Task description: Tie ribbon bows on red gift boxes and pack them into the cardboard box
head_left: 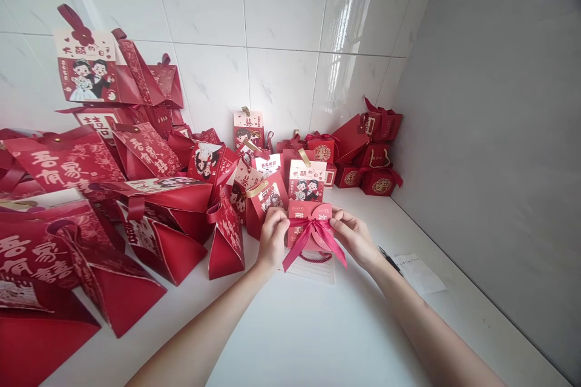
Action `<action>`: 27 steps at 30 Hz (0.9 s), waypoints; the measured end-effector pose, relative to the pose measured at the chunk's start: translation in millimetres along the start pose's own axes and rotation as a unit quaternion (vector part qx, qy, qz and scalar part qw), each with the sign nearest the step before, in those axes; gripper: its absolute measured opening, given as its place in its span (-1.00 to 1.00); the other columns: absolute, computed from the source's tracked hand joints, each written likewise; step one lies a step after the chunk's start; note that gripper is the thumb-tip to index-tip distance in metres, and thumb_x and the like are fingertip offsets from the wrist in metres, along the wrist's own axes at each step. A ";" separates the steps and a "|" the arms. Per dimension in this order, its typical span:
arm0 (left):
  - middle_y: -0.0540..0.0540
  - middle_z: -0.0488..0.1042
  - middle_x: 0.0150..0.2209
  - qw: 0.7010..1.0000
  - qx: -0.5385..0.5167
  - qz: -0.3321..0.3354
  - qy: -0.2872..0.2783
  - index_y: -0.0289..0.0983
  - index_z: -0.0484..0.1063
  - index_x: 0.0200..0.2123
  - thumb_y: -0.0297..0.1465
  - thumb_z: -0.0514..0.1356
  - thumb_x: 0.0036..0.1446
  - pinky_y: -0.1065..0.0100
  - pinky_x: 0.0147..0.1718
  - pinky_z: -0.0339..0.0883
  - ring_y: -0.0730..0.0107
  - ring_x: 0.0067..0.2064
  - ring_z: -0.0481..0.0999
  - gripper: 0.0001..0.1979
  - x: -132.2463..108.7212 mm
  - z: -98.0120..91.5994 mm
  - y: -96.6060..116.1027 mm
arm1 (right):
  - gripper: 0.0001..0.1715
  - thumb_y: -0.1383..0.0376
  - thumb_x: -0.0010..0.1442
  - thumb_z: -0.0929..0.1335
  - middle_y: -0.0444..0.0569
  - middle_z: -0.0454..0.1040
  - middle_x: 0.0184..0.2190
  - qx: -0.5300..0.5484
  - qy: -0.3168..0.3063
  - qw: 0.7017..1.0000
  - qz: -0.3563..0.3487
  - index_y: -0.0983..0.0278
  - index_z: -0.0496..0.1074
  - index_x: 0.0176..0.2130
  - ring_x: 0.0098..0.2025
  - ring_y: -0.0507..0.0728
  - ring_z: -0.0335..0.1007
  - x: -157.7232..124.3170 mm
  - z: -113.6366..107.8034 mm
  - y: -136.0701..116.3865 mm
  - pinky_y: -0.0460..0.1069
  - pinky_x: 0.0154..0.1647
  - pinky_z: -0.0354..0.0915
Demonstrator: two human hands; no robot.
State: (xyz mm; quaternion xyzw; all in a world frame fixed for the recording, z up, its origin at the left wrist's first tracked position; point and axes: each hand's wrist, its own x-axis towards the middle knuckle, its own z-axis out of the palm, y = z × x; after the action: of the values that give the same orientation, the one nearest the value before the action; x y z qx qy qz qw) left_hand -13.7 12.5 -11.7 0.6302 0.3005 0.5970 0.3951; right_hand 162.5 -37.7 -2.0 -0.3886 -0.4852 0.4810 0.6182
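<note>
A small red gift box (297,240) with gold lettering is in front of me in the head view, near the middle of the white table. Across its face lies a bright pink-red ribbon (297,251) tied in a bow, its two tails hanging down to either side. My left hand (273,237) is closed, pinching the bow's left loop at the box's edge. On the opposite side, my right hand (356,236) pinches the right loop between thumb and fingers. A twisted red cord handle (320,257) shows below the box, over a lined paper sheet (313,272).
Many red wedding favour boxes (63,163) are piled on the left; more stand behind my hands, including an upright box with a cartoon couple (306,184). Stacked boxes (379,180) fill the back right corner. A black pen (389,259) and a written note (422,273) lie by my right forearm.
</note>
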 end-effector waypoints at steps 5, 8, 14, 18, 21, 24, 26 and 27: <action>-0.03 0.17 -0.44 1.000 0.004 0.004 0.001 -0.25 0.07 -0.63 -0.36 0.01 0.03 0.34 -0.33 0.17 0.38 -0.36 0.24 -0.76 0.1 0.5 0.6 | -0.64 0.11 -0.01 0.47 -0.05 0.34 0.01 0.033 0.002 0.999 -0.001 0.27 0.33 -0.55 -0.11 0.13 0.36 0.7 0.3 1.4 -0.05 -0.24 0.32; -0.03 0.18 -0.44 1.000 0.009 0.002 0.002 -0.25 0.07 -0.63 -0.36 0.01 0.03 0.34 -0.32 0.17 0.38 -0.36 0.25 -0.76 0.6 0.5 0.7 | -0.67 0.09 0.00 0.46 -0.05 0.37 -0.03 0.042 0.003 0.999 -0.003 0.26 0.36 -0.51 -0.12 0.13 0.37 1.5 1.7 2.2 -0.05 -0.26 0.33; -0.02 0.17 -0.44 1.000 0.004 0.019 -0.013 -0.25 0.07 -0.62 -0.30 0.01 0.05 0.35 -0.35 0.17 0.39 -0.37 0.23 -0.74 0.4 -0.7 2.2 | -0.64 0.04 -0.01 0.46 -0.05 0.38 -0.03 0.026 0.020 0.999 -0.001 0.25 0.36 -0.48 -0.15 0.14 0.38 1.6 2.8 1.8 -0.01 -0.22 0.37; -0.02 0.16 -0.44 1.000 0.010 0.021 -0.007 -0.25 0.09 -0.60 -0.29 0.06 0.05 0.38 -0.40 0.17 0.41 -0.39 0.22 -0.73 -0.4 0.0 3.0 | -0.64 0.00 0.04 0.42 -0.04 0.37 -0.01 0.020 0.014 1.000 0.006 0.23 0.37 -0.43 -0.09 0.16 0.36 0.8 2.8 1.3 0.01 -0.16 0.36; -0.01 0.17 -0.45 1.000 0.020 0.018 0.005 -0.25 0.09 -0.60 -0.30 0.09 0.04 0.40 -0.42 0.17 0.42 -0.40 0.22 -0.73 -0.4 1.1 3.1 | -0.61 -0.04 0.08 0.38 -0.01 0.38 -0.01 0.019 0.001 1.000 0.004 0.23 0.38 -0.39 -0.04 0.18 0.33 0.1 2.9 0.5 0.02 -0.13 0.34; -0.01 0.16 -0.46 1.000 0.021 0.018 0.006 -0.25 0.09 -0.60 -0.31 0.08 0.03 0.39 -0.42 0.17 0.42 -0.41 0.22 -0.74 -0.1 1.6 3.2 | -0.62 0.02 0.05 0.41 -0.02 0.36 0.01 0.027 -0.017 0.999 -0.013 0.25 0.32 -0.47 -0.06 0.17 0.34 -0.8 2.3 -0.3 0.01 -0.16 0.32; 0.00 0.15 -0.47 1.000 0.021 0.018 0.004 -0.25 0.09 -0.61 -0.32 0.08 0.03 0.39 -0.41 0.17 0.42 -0.41 0.22 -0.74 0.1 1.6 3.4 | -0.64 0.10 0.03 0.45 -0.05 0.33 0.03 0.027 -0.020 0.999 -0.020 0.26 0.29 -0.51 -0.09 0.14 0.34 -1.1 1.6 -0.3 -0.02 -0.17 0.30; 0.00 0.15 -0.47 1.000 0.020 0.018 0.004 -0.25 0.09 -0.61 -0.32 0.07 0.03 0.38 -0.41 0.17 0.42 -0.41 0.22 -0.74 0.2 1.5 3.6 | -0.65 0.13 0.02 0.45 -0.06 0.32 0.04 0.027 -0.021 0.999 -0.020 0.27 0.29 -0.52 -0.10 0.12 0.34 -1.2 1.4 -0.1 -0.03 -0.17 0.30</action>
State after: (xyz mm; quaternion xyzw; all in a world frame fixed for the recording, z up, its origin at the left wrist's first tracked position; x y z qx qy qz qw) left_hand -12.5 10.7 -8.5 0.6410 0.3028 0.6001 0.3705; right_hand 161.1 -38.8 -1.8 -0.3518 -0.4930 0.4895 0.6274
